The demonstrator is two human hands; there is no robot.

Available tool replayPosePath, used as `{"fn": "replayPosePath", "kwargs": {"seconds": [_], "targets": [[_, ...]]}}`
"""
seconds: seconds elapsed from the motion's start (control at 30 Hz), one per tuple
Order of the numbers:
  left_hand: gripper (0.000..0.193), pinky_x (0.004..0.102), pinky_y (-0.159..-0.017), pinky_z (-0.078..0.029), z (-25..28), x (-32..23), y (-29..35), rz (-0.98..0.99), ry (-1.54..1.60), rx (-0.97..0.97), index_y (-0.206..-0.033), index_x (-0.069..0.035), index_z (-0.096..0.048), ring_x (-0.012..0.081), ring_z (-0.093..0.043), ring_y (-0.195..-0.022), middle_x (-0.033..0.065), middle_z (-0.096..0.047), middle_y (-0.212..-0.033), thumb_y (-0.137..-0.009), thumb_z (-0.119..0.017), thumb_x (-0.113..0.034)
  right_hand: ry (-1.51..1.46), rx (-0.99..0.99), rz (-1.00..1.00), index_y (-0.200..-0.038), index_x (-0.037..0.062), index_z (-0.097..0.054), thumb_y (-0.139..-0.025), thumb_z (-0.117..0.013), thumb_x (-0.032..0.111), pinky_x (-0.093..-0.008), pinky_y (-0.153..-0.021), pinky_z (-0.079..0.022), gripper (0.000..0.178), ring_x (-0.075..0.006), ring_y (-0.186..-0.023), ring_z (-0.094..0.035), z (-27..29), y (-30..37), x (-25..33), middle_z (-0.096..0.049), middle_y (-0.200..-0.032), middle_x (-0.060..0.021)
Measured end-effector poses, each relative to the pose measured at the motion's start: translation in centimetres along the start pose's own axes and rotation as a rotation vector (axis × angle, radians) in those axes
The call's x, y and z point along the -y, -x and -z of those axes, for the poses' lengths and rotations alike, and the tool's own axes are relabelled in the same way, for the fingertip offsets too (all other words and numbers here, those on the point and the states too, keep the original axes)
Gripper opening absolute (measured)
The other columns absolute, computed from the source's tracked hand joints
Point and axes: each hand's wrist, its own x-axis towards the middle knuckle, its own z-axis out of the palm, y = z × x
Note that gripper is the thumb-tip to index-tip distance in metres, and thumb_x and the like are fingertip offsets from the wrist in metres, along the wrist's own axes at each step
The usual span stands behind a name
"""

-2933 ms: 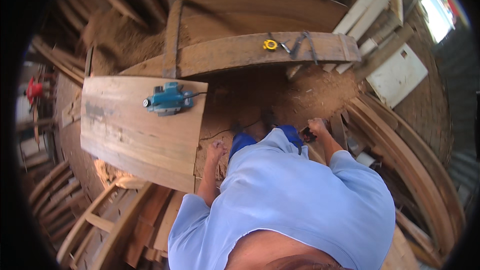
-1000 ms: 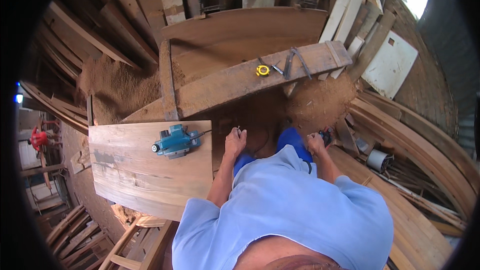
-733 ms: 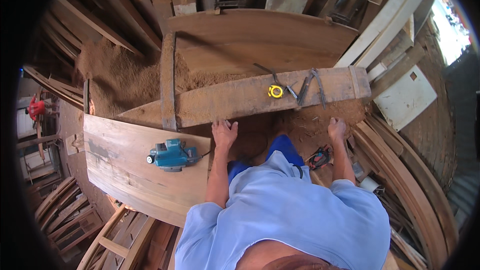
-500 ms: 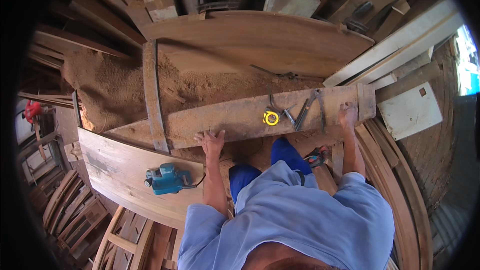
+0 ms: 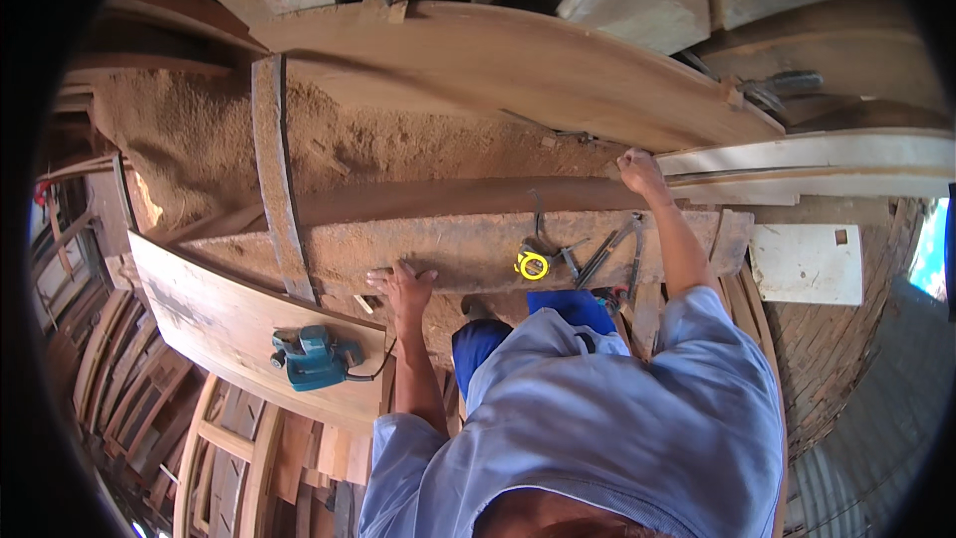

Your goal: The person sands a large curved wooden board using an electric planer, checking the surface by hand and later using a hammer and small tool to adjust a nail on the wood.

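Observation:
My left hand (image 5: 403, 289) rests with fingers spread on the near edge of a long, dusty wooden plank (image 5: 438, 249). My right hand (image 5: 640, 174) reaches past the plank to the lower right edge of a large curved wooden board (image 5: 518, 65). Its fingers are curled closed, and whatever they may hold is hidden. Between my arms, a yellow tape measure (image 5: 532, 263) lies on the plank. Beside it are a small metal tool (image 5: 570, 261), dark slender tools (image 5: 597, 257) and a thin hooked tool (image 5: 538, 214).
A teal power planer (image 5: 317, 357) sits on a pale board (image 5: 234, 324) at the left. Sawdust (image 5: 398, 144) is heaped behind the plank, crossed by a narrow strip (image 5: 279, 169). White beams (image 5: 817, 161) and a white panel (image 5: 807, 264) lie at the right.
My right hand has left the plank's right end and moved away from me to the large board's edge. A wider strip shows between plank and board. My left hand stays on the near edge.

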Motion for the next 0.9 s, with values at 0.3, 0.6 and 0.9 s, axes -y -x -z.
{"fn": "replayPosePath", "kwargs": {"seconds": [0.3,0.6,0.9], "targets": [[0.074,0.0772,-0.117,-0.011,-0.9,1.2,0.9,-0.083,0.102,-0.03,-0.121,0.006,-0.053,0.0742,-0.012,-0.14,0.06,-0.025,-0.141,-0.071,-0.091,-0.033,0.198,0.248,0.078,-0.127,0.0041,-0.063,-0.098,-0.053,0.042,-0.0509,-0.109,-0.045,0.049,-0.0437,-0.13,-0.056,-8.5,-12.4,2.3,-0.059,-0.14,-0.0232],[0.059,0.0758,-0.118,-0.015,1.4,-1.4,2.1,-0.064,0.156,-0.026,-0.109,0.003,-0.051,0.0735,-0.013,-0.14,0.0582,-0.026,-0.138,-0.073,-0.091,-0.02,-1.409,0.299,-0.908,-0.158,0.0072,-0.023,-0.106,-0.053,0.045,-0.0531,-0.104,-0.054,0.071,-0.0388,-0.112,-0.067,-20.8,-22.4,11.6,-0.053,-0.139,-0.0236],[0.071,0.0699,-0.121,-0.02,3.2,-3.2,1.9,0.006,0.086,0.024,-0.123,0.004,-0.047,0.0732,-0.01,-0.141,0.0567,-0.017,-0.146,-0.072,-0.091,-0.018,-2.03,0.029,-0.946,-0.144,0.005,-0.043,-0.106,-0.058,0.033,-0.0493,-0.112,-0.045,0.049,-0.0246,-0.099,-0.062,-27.0,-27.6,15.1,-0.054,-0.123,-0.0092]]}}
